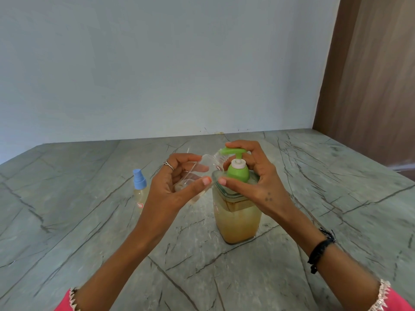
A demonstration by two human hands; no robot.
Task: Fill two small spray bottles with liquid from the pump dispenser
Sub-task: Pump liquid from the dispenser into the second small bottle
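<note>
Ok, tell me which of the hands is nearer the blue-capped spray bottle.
Left. The left hand, holding a clear bottle, is just right of the blue-capped spray bottle; the right hand is farther right, on the pump dispenser.

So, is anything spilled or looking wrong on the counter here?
No spill shows on the counter. The left hand tilts an uncapped clear bottle to the green pump, pressed by the right hand. The blue-capped bottle stands upright.

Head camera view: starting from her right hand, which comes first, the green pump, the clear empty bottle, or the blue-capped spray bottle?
1. Green pump: under the right hand, touching it.
2. Clear empty bottle: just left, tilted in the left hand, mouth at the spout.
3. Blue-capped spray bottle: farthest left, standing on the counter.
</note>
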